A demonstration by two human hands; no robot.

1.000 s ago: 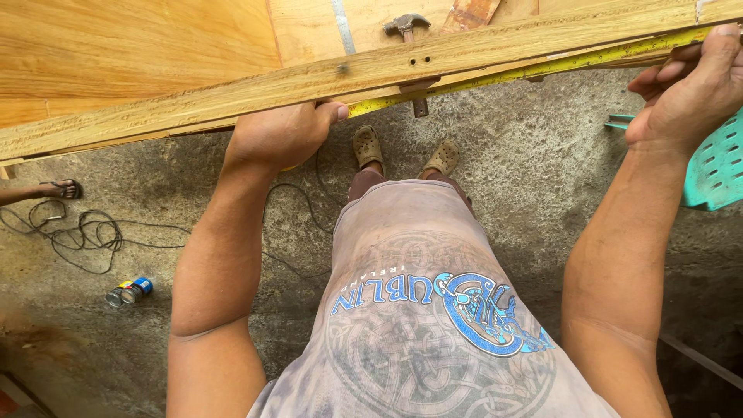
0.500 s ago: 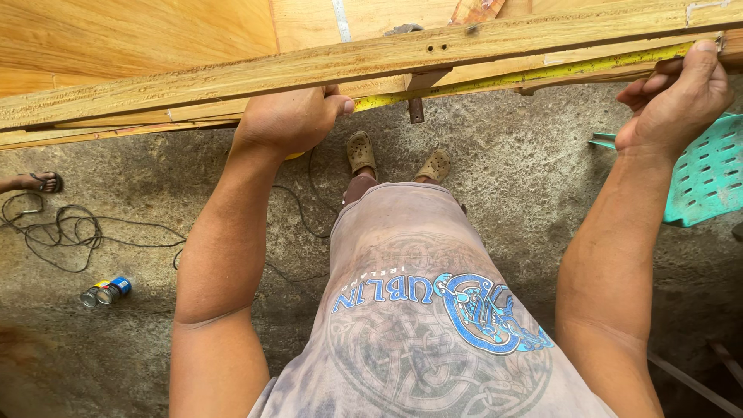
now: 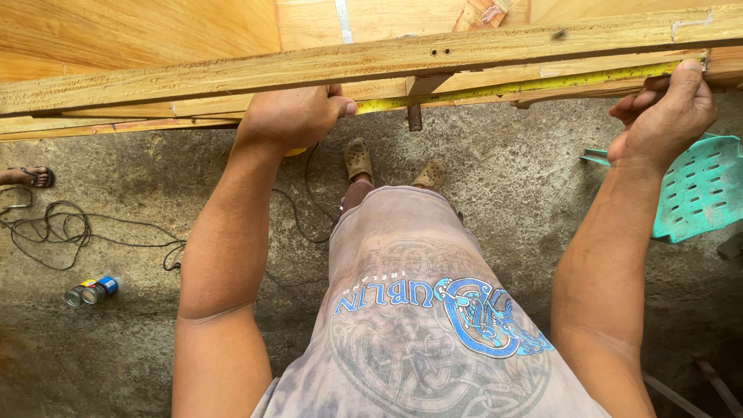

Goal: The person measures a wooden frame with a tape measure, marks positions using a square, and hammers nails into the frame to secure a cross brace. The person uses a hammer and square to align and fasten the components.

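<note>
Head view, yellow tape measure [image 3: 503, 87] stretched between hands, left hand [image 3: 294, 116] gripping its case, right hand [image 3: 665, 116] pinching its end.

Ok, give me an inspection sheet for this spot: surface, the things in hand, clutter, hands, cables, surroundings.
Surface: long wooden plank lying across the view, with plywood sheets beyond it; rough concrete floor below.
Things in hand: yellow tape measure stretched along the plank's lower edge.
Clutter: two small cans lying on the floor at the left.
Hands: left hand grips the tape's case end under the plank; right hand pins the tape's far end with the thumb.
Cables: black cable in loose loops on the floor, trailing toward the feet.
Surroundings: teal slotted plastic chair at the right; another person's sandalled foot at the left edge.
</note>
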